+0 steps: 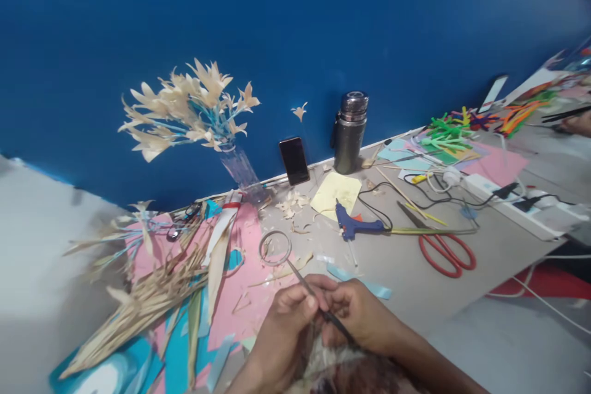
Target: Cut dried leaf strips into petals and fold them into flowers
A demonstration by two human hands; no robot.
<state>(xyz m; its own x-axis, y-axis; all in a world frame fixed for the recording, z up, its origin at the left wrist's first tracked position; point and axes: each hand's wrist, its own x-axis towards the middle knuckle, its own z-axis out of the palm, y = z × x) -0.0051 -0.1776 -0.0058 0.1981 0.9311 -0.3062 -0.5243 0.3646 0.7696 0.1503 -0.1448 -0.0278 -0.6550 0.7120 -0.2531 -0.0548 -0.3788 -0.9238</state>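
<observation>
Low in the head view, my left hand (pixel 289 323) and my right hand (pixel 357 314) meet at the near edge of the table. A slender dark stick (pixel 339 325) with a tapered far end slants between them, and the fingers of both hands are closed around it. My fingers partly cover its middle, so its exact kind does not show. Just beyond its tip lies a grey tape ring (pixel 261 251). Pale flower scraps (pixel 292 204) are scattered behind the ring.
A blue glue gun (pixel 348 223), red-handled scissors (pixel 446 255), a phone (pixel 293 161) and a flask (pixel 351 135) stand or lie beyond. Dried husks (pixel 152 295) cover the left side, near a vase (pixel 241 171) of pale flowers. A power strip (pixel 521 206) is right; another person's hand (pixel 577 123) shows far right.
</observation>
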